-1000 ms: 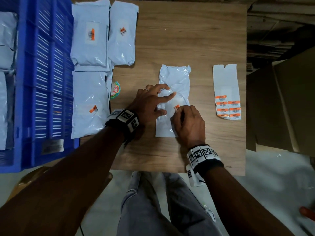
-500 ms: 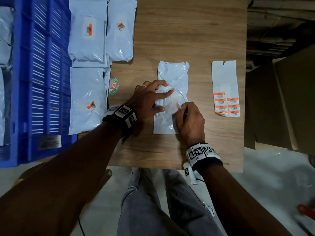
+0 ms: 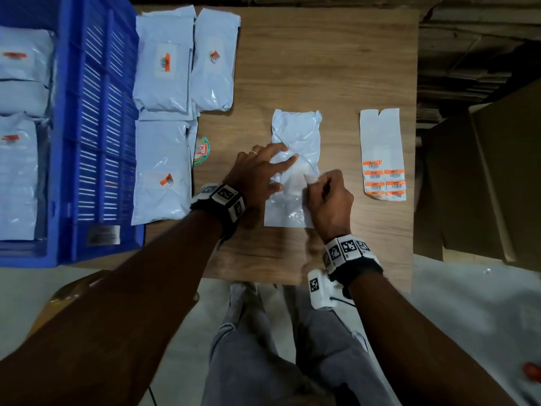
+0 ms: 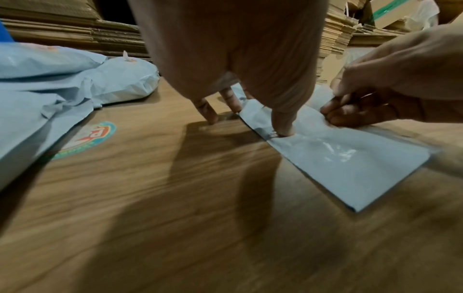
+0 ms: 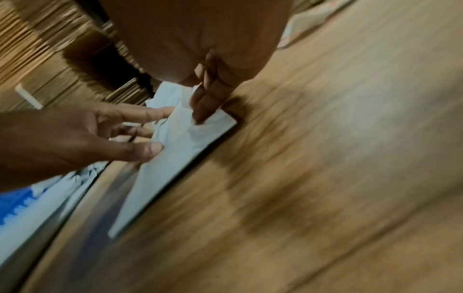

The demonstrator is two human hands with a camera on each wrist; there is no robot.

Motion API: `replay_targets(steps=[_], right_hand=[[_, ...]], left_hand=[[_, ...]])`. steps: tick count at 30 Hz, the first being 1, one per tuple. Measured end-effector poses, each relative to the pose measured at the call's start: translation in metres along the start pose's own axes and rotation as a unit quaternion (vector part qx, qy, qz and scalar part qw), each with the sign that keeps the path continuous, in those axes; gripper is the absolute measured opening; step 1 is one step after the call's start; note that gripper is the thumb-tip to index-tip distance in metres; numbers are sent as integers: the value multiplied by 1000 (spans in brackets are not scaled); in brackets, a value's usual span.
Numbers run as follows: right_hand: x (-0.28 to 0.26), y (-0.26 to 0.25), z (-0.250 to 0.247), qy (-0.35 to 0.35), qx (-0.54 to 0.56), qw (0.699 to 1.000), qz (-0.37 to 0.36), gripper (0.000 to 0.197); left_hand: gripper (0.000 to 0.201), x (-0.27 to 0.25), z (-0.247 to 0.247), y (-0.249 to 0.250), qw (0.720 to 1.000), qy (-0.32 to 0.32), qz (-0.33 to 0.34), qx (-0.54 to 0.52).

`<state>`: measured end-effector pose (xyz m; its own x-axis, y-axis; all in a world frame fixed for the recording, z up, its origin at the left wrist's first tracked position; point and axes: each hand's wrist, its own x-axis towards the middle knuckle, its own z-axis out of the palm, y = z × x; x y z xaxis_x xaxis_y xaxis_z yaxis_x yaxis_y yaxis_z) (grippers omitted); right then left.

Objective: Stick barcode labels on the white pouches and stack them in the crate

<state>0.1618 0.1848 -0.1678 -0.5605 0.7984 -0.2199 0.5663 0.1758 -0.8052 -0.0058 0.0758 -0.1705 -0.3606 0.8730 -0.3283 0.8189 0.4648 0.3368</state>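
Head view: a white pouch (image 3: 295, 159) lies flat on the wooden desk (image 3: 336, 68), approx. in the middle. The left hand (image 3: 257, 174) rests on its left part w/ fingers spread and nearly straight; a ring is on one finger. The right hand (image 3: 329, 200) is curled at the pouch's right edge and its fingertips pinch a small pale strip there; whether it is a label or only backing, I cannot tell. Right of the pouch, apart from it, lies a label sheet (image 3: 382, 153) w/ several orange barcode labels on its lower part. At the left stands a blue crate (image 3: 99, 127) w/ white pouches inside, some w/ orange labels. Between crate and hands lie three labelled pouches (image 3: 162, 171) on the desk, and a round sticker (image 3: 202, 149) shows just beside them. A cardboard box (image 3: 491, 177) stands right of the desk.

Left wrist view: the left fingers (image 4: 283, 123) press down on the pouch (image 4: 350, 164) edge; two other fingers touch the desk (image 4: 175, 218) beside it. The right hand (image 4: 391, 87) pinches sth. thin over the pouch.

Right wrist view: blurred. The right fingers (image 5: 208, 103) are bent down on the pouch (image 5: 175, 162) near its corner. The left hand (image 5: 82, 136) is flat and wide on the other side.
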Motion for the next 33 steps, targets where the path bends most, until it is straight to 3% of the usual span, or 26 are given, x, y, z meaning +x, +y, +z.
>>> replay_targets(steps=[4,9,13,16,19,22,26,33], right_hand=[[-4,-6,-10,64,97,993,37,26],[0,-10,-17,33,146,987,51,14],[5,-13,-19,33,172,981,86,19],[5,-17,-19,28,218,970,102,18],[8,-20,-22,35,205,976,69,8],[14,-20,-29,63,185,980,41,17],[28,-26,-49,112,229,963,86,23],[54,-2,-90,199,182,958,100,28]], left_hand=[[75,-1,-2,9,1000,-6,-18,9],[74,-1,-5,14,1000,2,-28,3],[71,1,-6,13,999,23,-23,-3],[57,6,-12,18,998,44,-32,-12],[33,13,-22,26,994,92,-48,-33],[21,23,-32,29,990,115,-55,-64],[17,51,-49,33,987,136,-16,-79],[15,108,-65,75,987,105,39,-115]])
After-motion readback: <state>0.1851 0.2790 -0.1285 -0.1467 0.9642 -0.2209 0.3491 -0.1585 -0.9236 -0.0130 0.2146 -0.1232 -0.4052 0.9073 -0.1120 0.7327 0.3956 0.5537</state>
